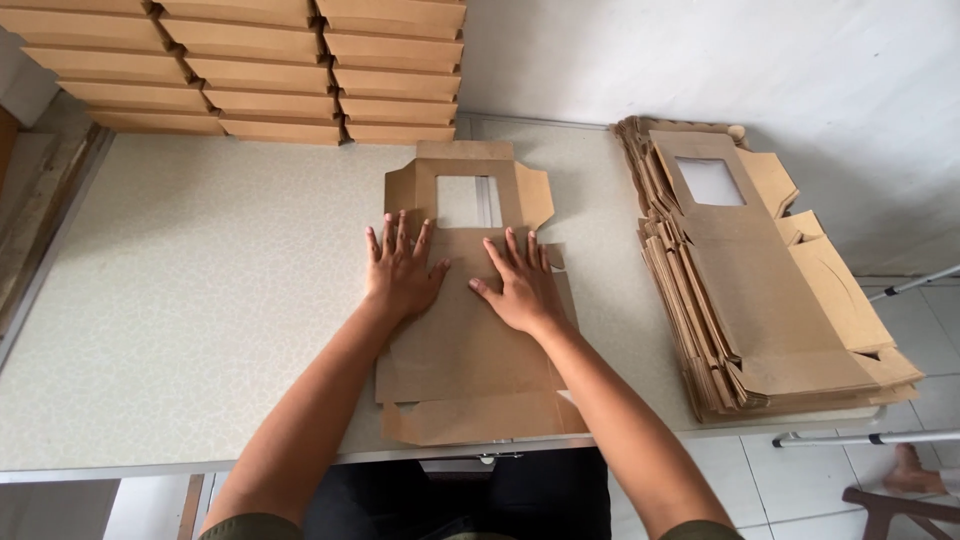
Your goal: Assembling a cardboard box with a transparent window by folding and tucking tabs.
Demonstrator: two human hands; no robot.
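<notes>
Palms of both hands, left (400, 272) and right (520, 285), press open and flat on the unfolded brown cardboard box blank with window cutout (470, 330) lying on the speckled table (200, 290); creasing underway.

I am pressing my left hand (400, 268) and right hand (517, 282) flat on a flattened brown windowed cardboard box blank (470, 330); it is lying on the speckled pale table (200, 290); a stack of identical brown blanks (760, 290) is sitting to my right.

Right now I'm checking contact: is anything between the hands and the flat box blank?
Nothing visible. The left hand and right hand lie flat, palms down, directly on the brown box blank on the table.
</notes>
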